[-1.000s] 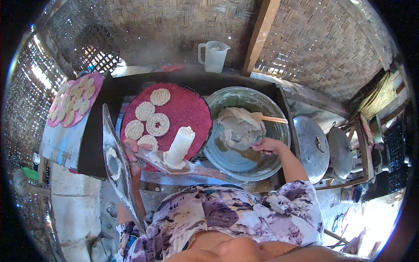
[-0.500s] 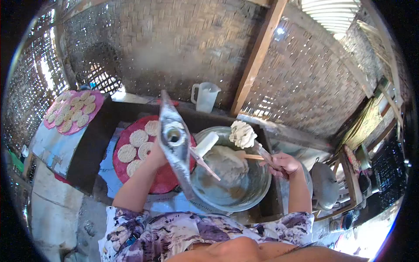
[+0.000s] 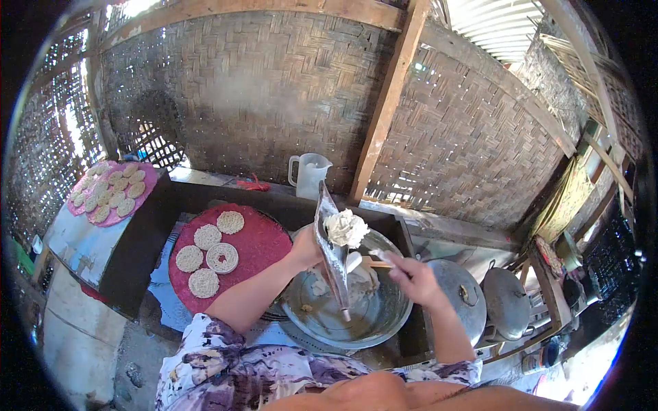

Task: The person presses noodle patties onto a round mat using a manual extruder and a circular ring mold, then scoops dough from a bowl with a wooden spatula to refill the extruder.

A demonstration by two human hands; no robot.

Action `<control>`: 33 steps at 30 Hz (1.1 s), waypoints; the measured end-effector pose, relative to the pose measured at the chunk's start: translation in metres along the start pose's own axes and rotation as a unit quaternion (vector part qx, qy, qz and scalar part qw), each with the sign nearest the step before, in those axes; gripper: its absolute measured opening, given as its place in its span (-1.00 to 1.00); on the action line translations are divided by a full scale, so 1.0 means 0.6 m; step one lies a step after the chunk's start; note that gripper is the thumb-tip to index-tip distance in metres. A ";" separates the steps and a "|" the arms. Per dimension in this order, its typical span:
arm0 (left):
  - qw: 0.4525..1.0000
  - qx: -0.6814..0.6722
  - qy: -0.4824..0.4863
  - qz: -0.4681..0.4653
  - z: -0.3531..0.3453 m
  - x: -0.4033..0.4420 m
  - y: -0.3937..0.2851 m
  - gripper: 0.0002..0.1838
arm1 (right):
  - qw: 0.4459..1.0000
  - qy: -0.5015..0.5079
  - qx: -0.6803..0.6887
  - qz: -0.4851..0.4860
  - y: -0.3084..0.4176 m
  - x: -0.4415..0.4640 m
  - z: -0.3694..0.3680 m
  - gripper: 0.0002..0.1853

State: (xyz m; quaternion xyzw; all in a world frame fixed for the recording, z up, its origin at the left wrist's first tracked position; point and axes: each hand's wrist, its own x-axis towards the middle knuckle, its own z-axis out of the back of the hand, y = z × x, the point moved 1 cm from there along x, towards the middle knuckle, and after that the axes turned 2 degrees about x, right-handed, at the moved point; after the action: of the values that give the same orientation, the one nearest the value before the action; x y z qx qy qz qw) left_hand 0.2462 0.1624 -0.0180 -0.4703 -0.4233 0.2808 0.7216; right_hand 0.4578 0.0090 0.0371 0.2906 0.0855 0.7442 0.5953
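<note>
My left hand (image 3: 306, 248) is wrapped around a long, pointed metal-faced press (image 3: 334, 270), held tilted over the basin. A lump of pale dough (image 3: 346, 228) sits at the press's middle, where its round hole was visible earlier. My right hand (image 3: 419, 279) grips a dough-smeared spoon or spatula (image 3: 385, 257), its far end close to the lump; whether they still touch I cannot tell. Beneath is a wide metal basin (image 3: 404, 316) with more dough in it. A white cylinder (image 3: 354, 262) shows beside the press, partly hidden, and a wooden handle (image 3: 377, 263) sticks out nearby.
Left of the basin, a round red tray (image 3: 267, 240) carries several textured dough rounds (image 3: 207, 236), one ring-like. More rounds lie on a pink sheet (image 3: 103, 218) at far left. A plastic jug (image 3: 312, 175) stands by the woven wall. Lidded pots (image 3: 458, 294) are at right.
My right hand has moved left, bringing the dough lump from beside the basin onto the press. The press has moved right, over the basin, off the tray.
</note>
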 end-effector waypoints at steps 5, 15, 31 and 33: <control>0.985 0.153 0.042 -0.062 -0.004 0.003 0.041 -0.47 | 0.974 0.023 -0.224 0.037 0.047 0.045 0.132 -0.67; 0.989 -0.122 0.070 -0.046 -0.003 -0.009 -0.007 -0.50 | 0.921 0.050 -0.364 0.131 0.173 0.112 0.191 -0.80; 0.975 -0.202 0.057 0.077 0.013 -0.012 0.008 -0.68 | 0.904 -0.060 -0.350 0.239 0.168 0.109 0.185 -0.83; 0.965 -0.229 0.058 0.110 0.019 -0.014 0.016 -0.54 | 0.906 -0.062 -0.352 0.227 0.176 0.094 0.191 -0.83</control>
State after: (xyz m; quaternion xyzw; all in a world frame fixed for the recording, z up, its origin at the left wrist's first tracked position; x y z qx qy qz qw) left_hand 0.2320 0.1647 -0.0270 -0.6821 -0.3791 0.2264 0.5828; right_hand 0.4238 0.0077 0.1992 0.1194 -0.2876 0.8212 0.4781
